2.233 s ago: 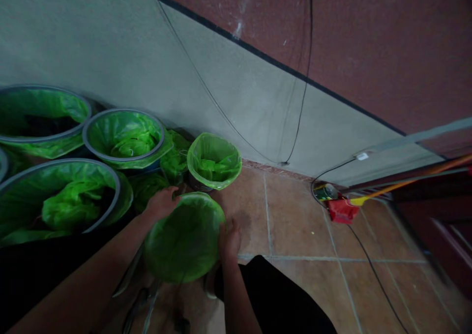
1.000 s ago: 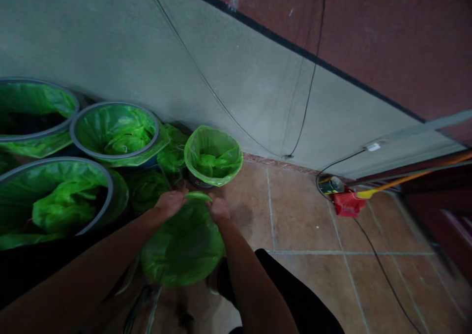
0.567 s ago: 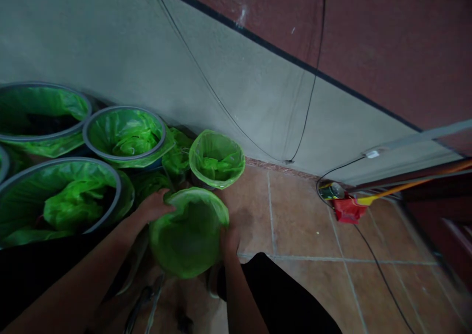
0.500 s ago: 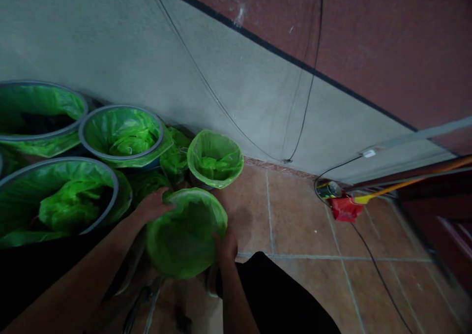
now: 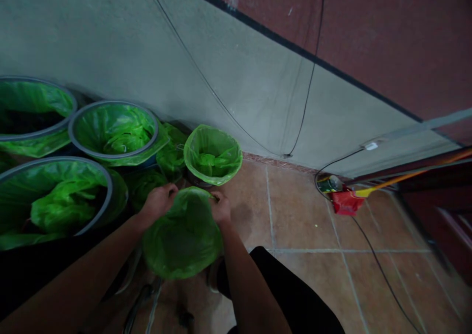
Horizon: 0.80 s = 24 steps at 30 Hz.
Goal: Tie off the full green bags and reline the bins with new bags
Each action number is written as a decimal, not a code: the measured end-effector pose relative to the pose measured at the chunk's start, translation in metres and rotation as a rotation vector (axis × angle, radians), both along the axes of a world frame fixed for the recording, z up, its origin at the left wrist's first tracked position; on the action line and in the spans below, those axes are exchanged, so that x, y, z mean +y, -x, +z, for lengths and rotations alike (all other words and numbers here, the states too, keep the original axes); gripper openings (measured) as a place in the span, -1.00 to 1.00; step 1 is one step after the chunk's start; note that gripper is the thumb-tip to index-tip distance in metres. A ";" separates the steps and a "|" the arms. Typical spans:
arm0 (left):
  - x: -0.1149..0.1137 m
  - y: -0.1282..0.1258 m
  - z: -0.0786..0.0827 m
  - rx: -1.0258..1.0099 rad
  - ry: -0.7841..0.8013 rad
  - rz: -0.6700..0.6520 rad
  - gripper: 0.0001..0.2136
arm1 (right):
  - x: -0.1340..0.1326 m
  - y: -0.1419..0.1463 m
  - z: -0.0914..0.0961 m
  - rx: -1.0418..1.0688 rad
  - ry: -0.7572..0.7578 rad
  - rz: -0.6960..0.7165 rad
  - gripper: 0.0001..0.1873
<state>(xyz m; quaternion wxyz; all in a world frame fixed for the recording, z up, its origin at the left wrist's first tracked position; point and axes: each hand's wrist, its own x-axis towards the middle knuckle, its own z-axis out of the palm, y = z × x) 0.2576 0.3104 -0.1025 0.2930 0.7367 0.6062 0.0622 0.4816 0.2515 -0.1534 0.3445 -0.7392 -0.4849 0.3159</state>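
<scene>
A small bin lined with a green plastic bag (image 5: 184, 250) stands low in front of me, between my legs, its mouth facing up. My left hand (image 5: 160, 203) is closed at the far left of its rim, fingers curled on the bag's edge. At the far right of the rim, my right hand (image 5: 221, 208) pinches the bag's edge. The bag covers the bin, so its outside is hidden. Just beyond my hands, by the wall, stands another small green-lined bin (image 5: 214, 159) with crumpled bag inside.
Several larger grey-rimmed bins (image 5: 114, 130) with green liners crowd the left side. A cable (image 5: 210, 85) hangs along the wall (image 5: 258, 93). To the right, a red dustpan (image 5: 346, 203), a tin (image 5: 330, 183) and a yellow-orange pole (image 5: 391, 179) lie by the wall on the tiled floor (image 5: 306, 216).
My right hand has moved up along the rim from the bin's right side to its far right edge. My left hand has shifted slightly, its fingers now curled at the rim.
</scene>
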 end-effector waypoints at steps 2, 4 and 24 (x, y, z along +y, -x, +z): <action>-0.005 0.006 -0.003 -0.076 -0.045 -0.025 -0.73 | -0.005 0.000 -0.005 0.074 -0.027 -0.062 -0.78; -0.008 0.012 -0.007 -0.128 -0.080 -0.080 -0.76 | -0.011 -0.002 -0.007 0.094 -0.046 -0.081 -0.81; 0.015 -0.029 0.000 0.183 0.001 -0.281 -0.65 | 0.020 0.005 0.005 -0.229 0.107 0.211 -0.79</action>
